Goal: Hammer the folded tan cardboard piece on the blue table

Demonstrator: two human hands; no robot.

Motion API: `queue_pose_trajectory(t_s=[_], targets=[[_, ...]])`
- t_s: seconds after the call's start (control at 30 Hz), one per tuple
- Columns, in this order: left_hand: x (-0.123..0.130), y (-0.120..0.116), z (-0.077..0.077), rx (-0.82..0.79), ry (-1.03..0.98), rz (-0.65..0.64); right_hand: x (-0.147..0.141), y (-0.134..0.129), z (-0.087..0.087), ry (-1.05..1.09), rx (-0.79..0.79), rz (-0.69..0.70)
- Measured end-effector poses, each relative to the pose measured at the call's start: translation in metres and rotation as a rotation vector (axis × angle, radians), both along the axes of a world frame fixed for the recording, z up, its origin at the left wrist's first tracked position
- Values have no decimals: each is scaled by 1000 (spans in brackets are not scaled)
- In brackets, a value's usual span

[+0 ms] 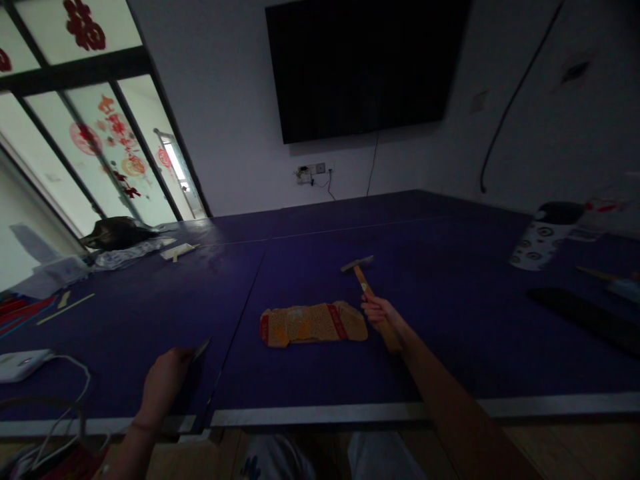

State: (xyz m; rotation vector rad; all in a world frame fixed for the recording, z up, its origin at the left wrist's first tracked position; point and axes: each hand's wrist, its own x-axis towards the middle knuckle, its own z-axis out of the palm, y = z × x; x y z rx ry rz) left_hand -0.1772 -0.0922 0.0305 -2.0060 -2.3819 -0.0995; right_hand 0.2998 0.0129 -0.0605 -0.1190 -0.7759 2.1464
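Observation:
My right hand (383, 313) is wrapped round the wooden handle of a hammer (366, 283), whose metal head points away from me over the purple table (310, 267). Left of that hand lies a flat brown cardboard piece (310, 324) with red bands near its ends. My left hand (167, 373) is closed on a small pointed metal object (202, 348), near the table's front edge. Its handle end is hidden in the fingers; it looks like a small blade.
A white power strip (23, 365) with cables lies at the left, behind it red strips (23, 315). A dark bag (119, 233) sits at the back left. On the right are a patterned cylinder (543, 240) and a long black object (583, 317). A seam crosses the table.

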Motion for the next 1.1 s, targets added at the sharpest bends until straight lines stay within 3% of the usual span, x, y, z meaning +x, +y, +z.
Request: queue_pose_trajectory(t_s=[0.3,0.6,0.67,0.73,0.83,0.9,1.0,1.1], targets=[[-8,19,8,-130,0,-42,-1,1,2,-23,-1,8],[-27,47,3,-250,-84,-12,-2,2,2,-19,10,17],[-28,48,8,-206,-138,16,-2,1,2,-24,10,6],[-23,46,15,-57,-256,37,-3,0,3,-35,7,-5],[4,42,23,226,-647,-34,-4,-2,4,-58,-2,-19],[36,43,22,308,-947,-142,-5,-2,4,-79,-11,-26],[95,51,14,350,-1241,-254,-5,-3,5,-119,-25,-27],[153,64,2,174,-1423,-395,-6,-4,7,-160,-33,-29]])
